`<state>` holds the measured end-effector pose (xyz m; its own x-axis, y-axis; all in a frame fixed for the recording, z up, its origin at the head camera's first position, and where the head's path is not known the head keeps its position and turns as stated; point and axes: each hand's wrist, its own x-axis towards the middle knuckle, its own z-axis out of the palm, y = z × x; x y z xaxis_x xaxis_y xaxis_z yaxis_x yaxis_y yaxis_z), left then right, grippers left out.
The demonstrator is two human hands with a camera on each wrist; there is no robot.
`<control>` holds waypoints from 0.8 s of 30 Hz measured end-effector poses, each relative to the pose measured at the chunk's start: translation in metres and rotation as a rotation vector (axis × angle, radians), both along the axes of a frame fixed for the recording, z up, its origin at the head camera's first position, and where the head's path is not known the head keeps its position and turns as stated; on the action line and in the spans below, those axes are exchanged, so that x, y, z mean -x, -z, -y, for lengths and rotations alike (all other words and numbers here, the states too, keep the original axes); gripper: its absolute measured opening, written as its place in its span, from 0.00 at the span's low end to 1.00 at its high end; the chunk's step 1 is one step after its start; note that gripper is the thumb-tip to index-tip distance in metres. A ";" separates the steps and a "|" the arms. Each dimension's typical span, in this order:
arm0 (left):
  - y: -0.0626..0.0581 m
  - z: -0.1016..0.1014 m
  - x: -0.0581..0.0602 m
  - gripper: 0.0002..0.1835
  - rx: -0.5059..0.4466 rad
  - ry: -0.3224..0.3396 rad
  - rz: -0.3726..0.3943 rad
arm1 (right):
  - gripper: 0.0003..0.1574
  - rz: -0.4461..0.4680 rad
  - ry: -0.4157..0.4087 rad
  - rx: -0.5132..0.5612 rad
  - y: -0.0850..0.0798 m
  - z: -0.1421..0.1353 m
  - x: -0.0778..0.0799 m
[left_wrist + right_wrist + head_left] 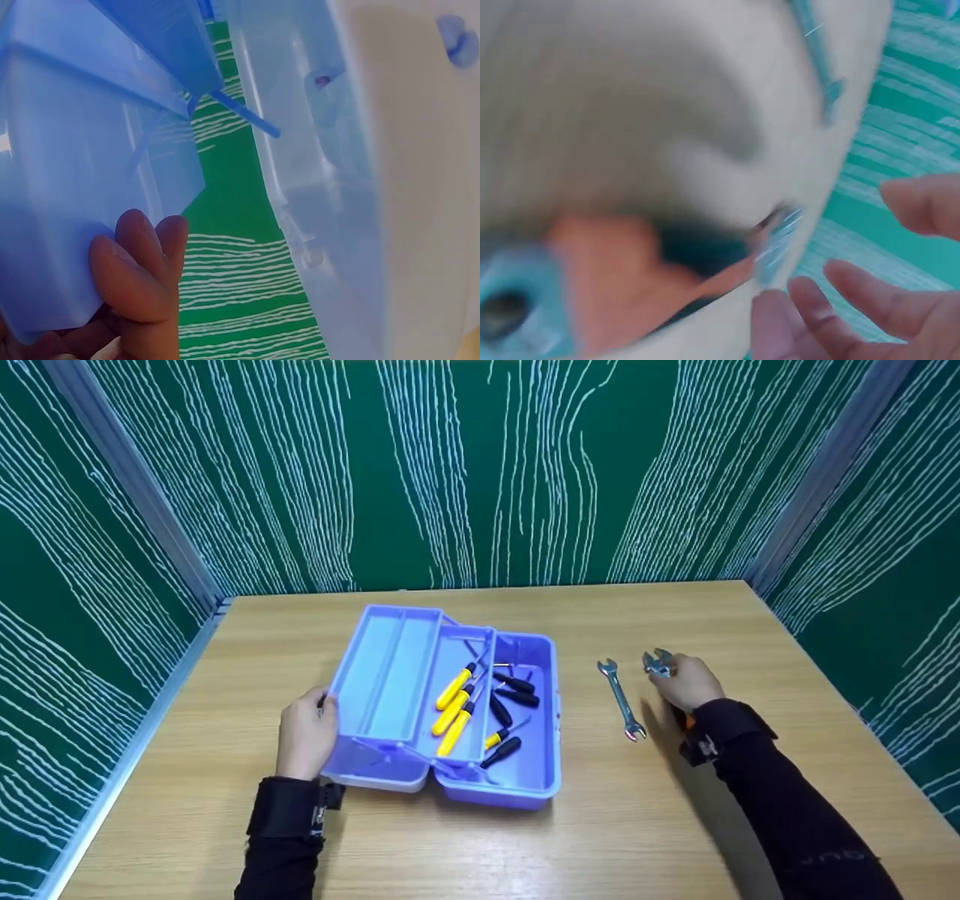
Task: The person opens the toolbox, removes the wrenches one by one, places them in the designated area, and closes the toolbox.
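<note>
My left hand (pixel 306 735) grips the left edge of the raised tray (pixel 361 682) of an opened purple-blue toolbox (pixel 553 720). In the left wrist view the fingers (pixel 135 281) curl against the tray's wall. My right hand (pixel 690 684) reaches down over an adjustable wrench (pixel 657 661), whose orange and black handle (pixel 615 277) lies partly hidden under the wrist. Its thumb and fingers (pixel 870 300) are spread apart in the right wrist view, fingertips right at the metal head. Left of it lies a double open-end wrench (pixel 621 697).
Yellow-handled screwdrivers (pixel 454 720) lie in the second tray, and several black-handled screwdrivers (pixel 517 690) in the box bottom. All stand on a wooden table (pixel 600 840). Green walls (pixel 510 472) with white wavy lines enclose it at the back and sides.
</note>
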<state>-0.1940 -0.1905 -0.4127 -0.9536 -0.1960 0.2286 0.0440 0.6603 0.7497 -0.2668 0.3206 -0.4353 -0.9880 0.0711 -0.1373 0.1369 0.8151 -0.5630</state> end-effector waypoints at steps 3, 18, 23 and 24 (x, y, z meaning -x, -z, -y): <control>0.001 0.000 0.001 0.17 0.009 -0.006 -0.010 | 0.36 -0.118 -0.039 0.072 -0.005 0.018 -0.004; 0.001 -0.001 0.000 0.17 -0.014 -0.009 0.014 | 0.39 -0.133 -0.174 0.323 0.015 0.108 -0.043; 0.001 0.000 0.000 0.18 -0.017 -0.007 0.019 | 0.38 -0.111 -0.198 0.381 0.025 0.125 -0.051; 0.001 0.000 0.000 0.18 -0.017 -0.005 0.018 | 0.37 -0.111 -0.200 0.398 0.026 0.128 -0.051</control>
<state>-0.1944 -0.1901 -0.4138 -0.9565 -0.2049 0.2078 0.0268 0.6475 0.7616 -0.2159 0.1929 -0.4613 -0.9872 -0.1591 -0.0077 -0.0799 0.5367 -0.8400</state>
